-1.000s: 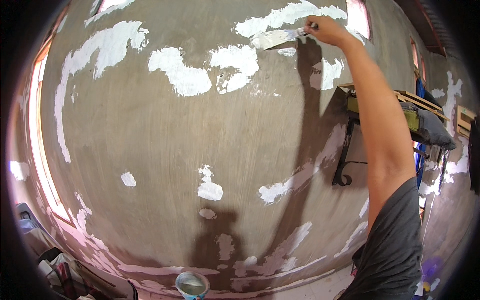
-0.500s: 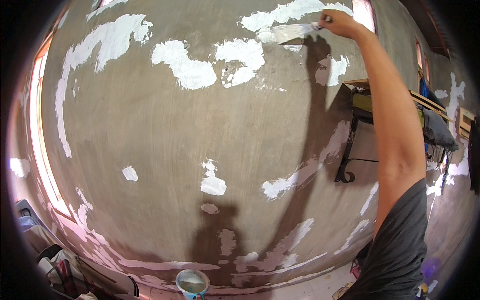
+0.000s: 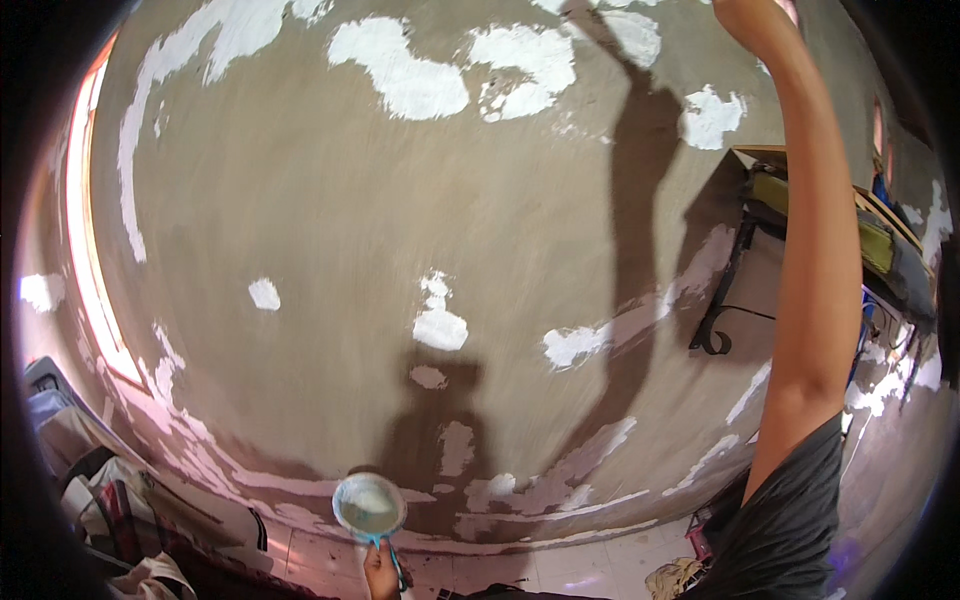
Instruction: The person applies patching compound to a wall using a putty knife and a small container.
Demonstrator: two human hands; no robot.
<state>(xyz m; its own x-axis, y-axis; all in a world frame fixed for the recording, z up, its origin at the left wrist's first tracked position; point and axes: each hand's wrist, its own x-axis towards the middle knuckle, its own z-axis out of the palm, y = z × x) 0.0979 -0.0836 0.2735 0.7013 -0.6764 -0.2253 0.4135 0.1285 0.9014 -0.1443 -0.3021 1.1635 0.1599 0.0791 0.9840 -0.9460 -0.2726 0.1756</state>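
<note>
At the bottom, my left hand (image 3: 380, 574) is closed around the handle of a light-blue dipper (image 3: 338, 505) with a round bowl. Whitish putty (image 3: 370, 498) lies inside the bowl. My right arm stretches up along the right side, and my right hand (image 3: 748, 22) is cut off by the top edge. The putty knife it gripped is out of view, but its shadow (image 3: 600, 32) falls on the grey wall (image 3: 300, 200) beside the hand's shadow. White putty patches (image 3: 400, 70) cover parts of the wall near the top.
A wall shelf (image 3: 765, 190) with a black scrolled bracket (image 3: 712, 335) juts out behind my right arm, loaded with things. At the left is a bright narrow window (image 3: 85, 220). Clothes and bags (image 3: 120, 510) are piled at lower left. Pale floor tiles (image 3: 560, 570) show below.
The view has shifted so the wall sits higher. My right hand and the putty knife have gone up to or past the top edge. The dipper has risen, showing my left hand.
</note>
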